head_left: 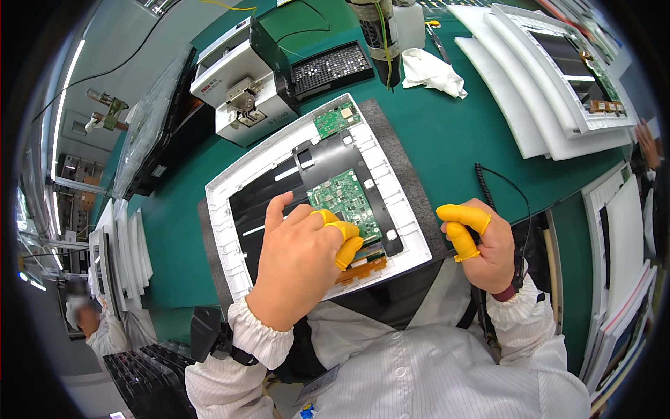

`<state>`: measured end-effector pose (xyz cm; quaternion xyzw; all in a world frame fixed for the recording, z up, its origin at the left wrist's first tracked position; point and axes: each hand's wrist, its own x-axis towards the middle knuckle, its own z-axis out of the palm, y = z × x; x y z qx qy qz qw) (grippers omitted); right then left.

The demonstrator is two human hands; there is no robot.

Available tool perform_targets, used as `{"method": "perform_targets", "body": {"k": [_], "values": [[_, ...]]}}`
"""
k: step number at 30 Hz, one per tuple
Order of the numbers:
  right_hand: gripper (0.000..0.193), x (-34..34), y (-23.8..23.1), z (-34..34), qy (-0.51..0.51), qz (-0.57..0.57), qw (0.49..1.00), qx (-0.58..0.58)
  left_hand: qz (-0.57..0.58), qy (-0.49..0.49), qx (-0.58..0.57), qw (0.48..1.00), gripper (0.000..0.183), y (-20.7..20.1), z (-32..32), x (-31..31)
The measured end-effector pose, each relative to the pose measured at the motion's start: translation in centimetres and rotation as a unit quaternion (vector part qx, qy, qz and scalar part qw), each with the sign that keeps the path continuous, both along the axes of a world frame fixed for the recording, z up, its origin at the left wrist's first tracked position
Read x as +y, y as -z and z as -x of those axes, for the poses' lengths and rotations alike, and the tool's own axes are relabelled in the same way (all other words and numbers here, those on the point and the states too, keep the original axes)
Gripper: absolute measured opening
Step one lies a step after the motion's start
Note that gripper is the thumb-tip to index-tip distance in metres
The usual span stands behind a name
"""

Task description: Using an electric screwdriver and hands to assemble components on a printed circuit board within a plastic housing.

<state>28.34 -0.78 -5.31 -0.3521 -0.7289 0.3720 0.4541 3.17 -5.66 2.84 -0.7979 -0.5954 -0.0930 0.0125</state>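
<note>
A green circuit board (352, 199) lies inside a white frame (405, 213), where the left hand (300, 255), fingers curled and any pinch hidden, could slip and crease the orange ribbon (363, 271), while the right hand (490, 244) curls closed beside the frame, seemingly empty.

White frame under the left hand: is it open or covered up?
Open: inside the white frame, the larger green circuit board shows bare, with no cover over it, only part of the left hand.

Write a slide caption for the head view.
Left hand at the larger green circuit board inside a white frame, right hand beside it, yellow finger covers on both.
</note>
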Motion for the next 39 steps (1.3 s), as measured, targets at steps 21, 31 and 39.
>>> {"method": "perform_targets", "body": {"k": [21,31,39], "values": [[0.021,-0.1,0.1,0.0,0.006,-0.006,1.0,-0.006,-0.009,-0.012,-0.049,0.999,0.011,0.2,0.4,-0.2],[0.02,0.0,0.4,0.3,0.01,-0.025,1.0,-0.01,0.082,-0.015,-0.066,0.994,0.022,-0.2,-1.0,-2.4],[0.022,-0.1,0.4,0.1,0.009,-0.025,1.0,-0.016,0.057,-0.023,-0.068,0.996,0.019,0.6,-0.4,-2.1]]}}
